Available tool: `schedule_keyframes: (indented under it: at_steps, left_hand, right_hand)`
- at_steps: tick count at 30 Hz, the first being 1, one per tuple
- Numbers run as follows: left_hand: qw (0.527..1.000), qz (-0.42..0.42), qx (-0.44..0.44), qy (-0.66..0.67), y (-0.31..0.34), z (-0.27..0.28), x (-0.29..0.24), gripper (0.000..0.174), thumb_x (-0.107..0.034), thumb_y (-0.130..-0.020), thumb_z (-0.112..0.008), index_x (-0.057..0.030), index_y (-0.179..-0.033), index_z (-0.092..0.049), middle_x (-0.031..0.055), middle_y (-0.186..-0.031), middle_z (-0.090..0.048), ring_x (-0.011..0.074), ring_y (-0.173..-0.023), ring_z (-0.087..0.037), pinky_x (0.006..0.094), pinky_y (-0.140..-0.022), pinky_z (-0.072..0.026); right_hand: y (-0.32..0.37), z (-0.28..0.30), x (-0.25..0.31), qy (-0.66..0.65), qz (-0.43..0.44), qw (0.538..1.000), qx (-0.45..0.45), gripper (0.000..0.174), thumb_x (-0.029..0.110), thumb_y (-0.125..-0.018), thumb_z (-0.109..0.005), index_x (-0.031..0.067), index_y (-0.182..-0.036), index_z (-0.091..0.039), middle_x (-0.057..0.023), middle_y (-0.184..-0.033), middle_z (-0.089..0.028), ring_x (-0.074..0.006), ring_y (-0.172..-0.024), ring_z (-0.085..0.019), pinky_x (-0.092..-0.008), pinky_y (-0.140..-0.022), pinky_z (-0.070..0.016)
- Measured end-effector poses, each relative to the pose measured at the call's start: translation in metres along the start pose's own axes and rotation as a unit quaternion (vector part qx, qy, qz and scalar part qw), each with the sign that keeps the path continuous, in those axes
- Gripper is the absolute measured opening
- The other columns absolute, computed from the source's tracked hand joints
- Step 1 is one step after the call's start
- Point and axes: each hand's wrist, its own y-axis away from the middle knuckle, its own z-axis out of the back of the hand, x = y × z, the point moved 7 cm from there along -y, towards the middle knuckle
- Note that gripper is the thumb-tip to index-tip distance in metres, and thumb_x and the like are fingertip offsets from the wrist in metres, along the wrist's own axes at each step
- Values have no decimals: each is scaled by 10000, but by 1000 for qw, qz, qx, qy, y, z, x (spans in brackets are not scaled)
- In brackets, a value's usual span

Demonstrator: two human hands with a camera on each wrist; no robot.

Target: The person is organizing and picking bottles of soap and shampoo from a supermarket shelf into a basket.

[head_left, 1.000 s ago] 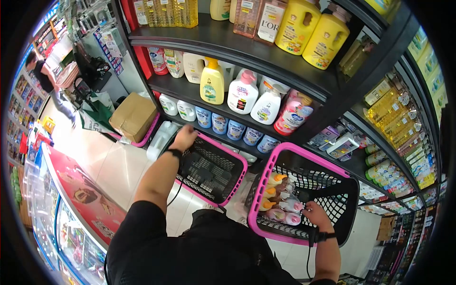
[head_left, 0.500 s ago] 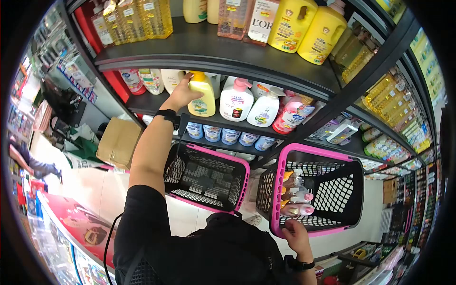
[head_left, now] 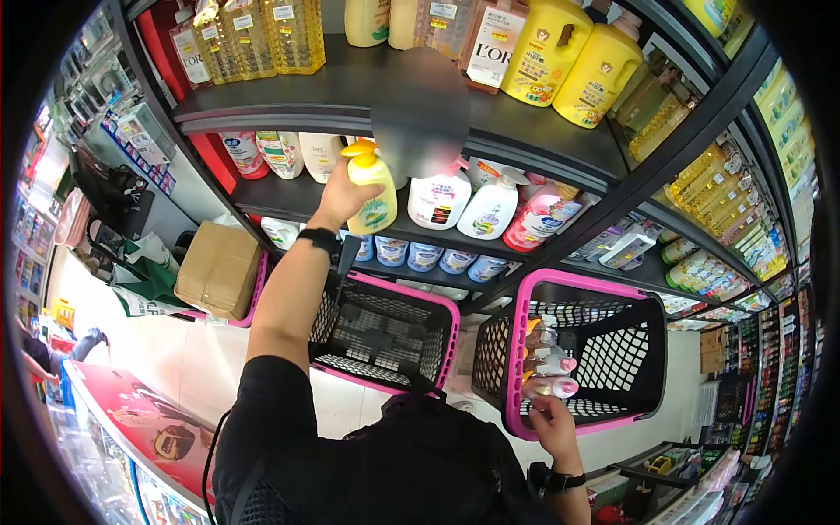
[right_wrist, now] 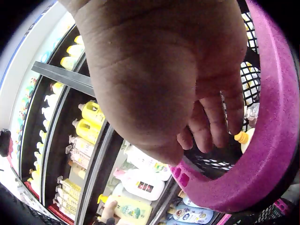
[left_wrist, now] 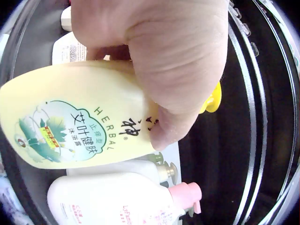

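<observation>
My left hand (head_left: 343,199) grips a pale yellow pump bottle (head_left: 378,208) labelled HERBAL around its upper part, at the front of the middle shelf. In the left wrist view, the thumb of that hand (left_wrist: 176,65) presses the bottle's (left_wrist: 70,112) front just below its yellow pump. Over the near rim of the right basket (head_left: 584,279) is my right hand (head_left: 553,427), holding nothing. Its fingers (right_wrist: 217,124) hang loosely in the right wrist view. Several bottles (head_left: 551,360) with orange and pink tops lie together in that basket.
A second pink-rimmed basket (head_left: 411,300) stands on the floor to the left. White pump bottles (head_left: 439,199) share the middle shelf, and yellow jugs (head_left: 598,74) stand above. A cardboard box (head_left: 220,269) sits farther left. A dark blurred oval covers part of the shelves.
My left hand rose from the left basket's rim to the yellow pump bottle, which has now come forward and tilted in its grip. My right hand drew back from the bottles to the near rim.
</observation>
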Motion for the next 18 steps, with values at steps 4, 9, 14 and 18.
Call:
schedule_keyframes:
  at_steps: [4, 9, 14, 18]
  left_hand:
    - [969, 73, 36, 233, 44, 2, 20, 615, -61, -723, -802, 30, -1254, -505, 132, -1092, -661, 208, -993, -668, 346, -864, -551]
    - [861, 140, 144, 467, 142, -26, -31, 532, 11, -780, -744, 5, -1257, -509, 86, -1092, -651, 198, -980, -671, 361, -877, -563]
    - [766, 187, 250, 561, 210, -79, -98, 577, -24, -801, -758, -37, -1316, -497, 62, -1128, -652, 193, -1038, -657, 351, -936, -533]
    - [758, 205, 289, 548, 234, -115, -135, 586, -32, -808, -761, -35, -1328, -491, 71, -1144, -648, 190, -1055, -652, 347, -934, -534]
  right_hand:
    - [-14, 11, 28, -3, 113, 989, -93, 231, 1, -900, -663, -19, -1120, -596, -91, -986, -687, -151, -877, -664, -290, -778, -536]
    - [-44, -4, 67, -66, 164, 983, -46, 401, -6, -864, -706, -17, -1236, -558, -80, -982, -662, -176, -902, -643, -305, -831, -519]
    - [-61, -49, 150, -33, 204, 969, 131, 884, 47, -758, -819, 22, -1495, -331, -165, -1371, -531, -270, -1299, -512, -408, -1083, -422]
    - [-57, -54, 166, -75, 134, 969, 191, 894, 161, -739, -851, 12, -1474, -363, -163, -1343, -567, -252, -1240, -579, -380, -1023, -473]
